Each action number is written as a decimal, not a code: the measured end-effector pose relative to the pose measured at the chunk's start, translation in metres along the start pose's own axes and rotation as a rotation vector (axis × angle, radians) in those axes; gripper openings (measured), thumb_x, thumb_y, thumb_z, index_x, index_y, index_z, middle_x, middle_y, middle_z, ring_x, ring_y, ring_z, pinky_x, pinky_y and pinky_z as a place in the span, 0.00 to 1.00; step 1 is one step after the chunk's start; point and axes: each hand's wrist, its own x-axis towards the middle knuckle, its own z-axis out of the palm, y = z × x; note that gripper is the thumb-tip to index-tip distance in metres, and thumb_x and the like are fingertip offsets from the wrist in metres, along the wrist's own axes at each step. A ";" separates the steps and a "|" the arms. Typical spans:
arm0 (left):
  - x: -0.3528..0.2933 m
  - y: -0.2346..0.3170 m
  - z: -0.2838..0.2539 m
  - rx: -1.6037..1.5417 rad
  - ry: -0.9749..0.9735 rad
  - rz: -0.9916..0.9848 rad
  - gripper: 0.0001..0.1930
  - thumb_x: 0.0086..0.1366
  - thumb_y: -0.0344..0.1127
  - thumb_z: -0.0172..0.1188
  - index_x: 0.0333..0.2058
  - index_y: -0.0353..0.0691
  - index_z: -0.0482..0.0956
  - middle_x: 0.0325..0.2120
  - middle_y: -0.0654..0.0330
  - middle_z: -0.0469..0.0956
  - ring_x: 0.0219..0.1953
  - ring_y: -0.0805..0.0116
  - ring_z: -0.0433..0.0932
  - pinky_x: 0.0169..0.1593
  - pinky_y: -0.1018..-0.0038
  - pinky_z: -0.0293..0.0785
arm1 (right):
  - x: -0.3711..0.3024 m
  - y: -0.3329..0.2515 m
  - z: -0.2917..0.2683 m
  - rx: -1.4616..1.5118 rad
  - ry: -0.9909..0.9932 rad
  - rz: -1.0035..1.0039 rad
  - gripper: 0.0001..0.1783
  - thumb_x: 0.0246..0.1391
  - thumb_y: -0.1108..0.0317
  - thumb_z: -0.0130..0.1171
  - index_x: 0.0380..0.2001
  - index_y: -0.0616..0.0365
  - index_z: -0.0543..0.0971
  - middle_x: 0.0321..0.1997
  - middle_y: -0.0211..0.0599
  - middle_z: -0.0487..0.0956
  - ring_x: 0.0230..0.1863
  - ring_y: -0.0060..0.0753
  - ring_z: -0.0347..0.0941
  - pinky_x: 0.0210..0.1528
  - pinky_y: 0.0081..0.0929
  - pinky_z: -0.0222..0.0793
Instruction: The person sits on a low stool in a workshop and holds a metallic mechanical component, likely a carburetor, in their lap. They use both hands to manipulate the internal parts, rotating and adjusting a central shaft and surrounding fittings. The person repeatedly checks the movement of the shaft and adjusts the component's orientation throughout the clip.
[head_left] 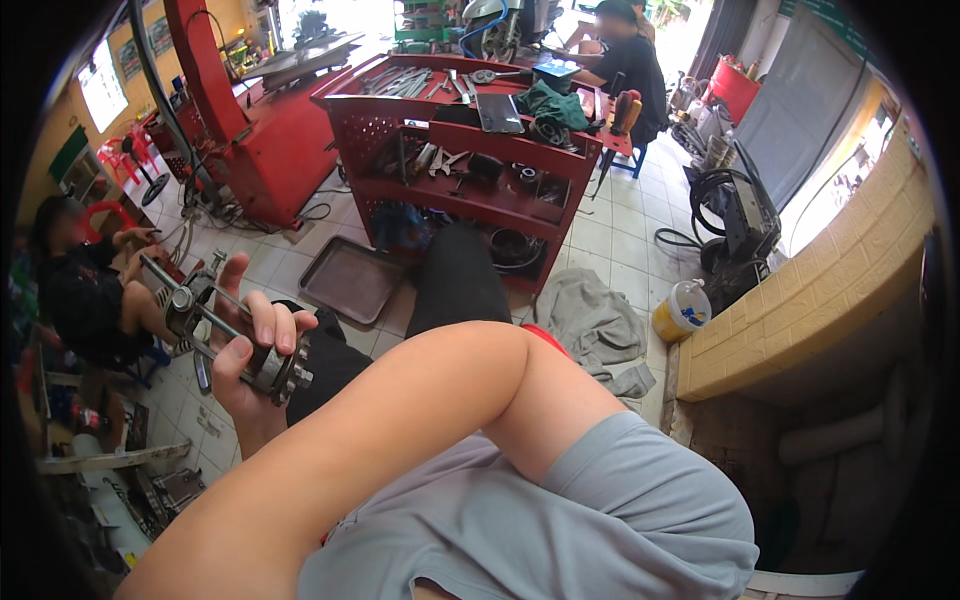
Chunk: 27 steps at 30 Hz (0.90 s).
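My left hand (262, 345) is raised at the left, palm toward me, with its fingers and thumb closed round a metal puller-like tool (215, 322). The tool has parallel rods, a crosspiece at its far end and a dark round block with bolts at the end close to my forearm. My left wrist goes out of sight behind my bare right forearm (340, 450). Bent at the elbow, the right arm crosses in front of my body and leaves the picture at the lower left, so my right hand does not show.
Ahead stands a red tool cart (450, 135) with wrenches on top. A metal tray (350, 279) and a grey cloth (590, 318) lie on the tiled floor. One person (95, 280) sits at the left, another (630, 75) at the back. A yellow-filled tub (682, 310) stands by the right wall.
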 end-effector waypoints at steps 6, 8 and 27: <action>0.000 -0.003 -0.005 0.244 0.089 0.003 0.36 0.57 0.29 0.53 0.64 0.27 0.54 0.25 0.57 0.73 0.29 0.64 0.77 0.49 0.58 0.80 | -0.016 -0.016 -0.007 -0.117 -0.014 0.045 0.17 0.41 0.61 0.59 0.11 0.62 0.73 0.11 0.40 0.71 0.16 0.43 0.69 0.23 0.40 0.64; 0.005 -0.007 -0.010 0.445 0.103 0.011 0.30 0.57 0.25 0.55 0.59 0.28 0.59 0.27 0.54 0.78 0.30 0.66 0.80 0.42 0.69 0.79 | -0.035 -0.026 -0.010 -0.228 0.014 0.123 0.17 0.41 0.61 0.59 0.11 0.62 0.74 0.11 0.41 0.71 0.16 0.44 0.69 0.23 0.41 0.65; 0.005 -0.022 -0.009 1.611 -0.042 0.439 0.25 0.47 0.32 0.74 0.42 0.38 0.71 0.26 0.55 0.78 0.28 0.56 0.80 0.35 0.67 0.77 | -0.185 -0.066 -0.035 -1.387 0.939 0.467 0.12 0.43 0.73 0.72 0.33 0.60 0.81 0.24 0.29 0.75 0.21 0.22 0.66 0.24 0.20 0.62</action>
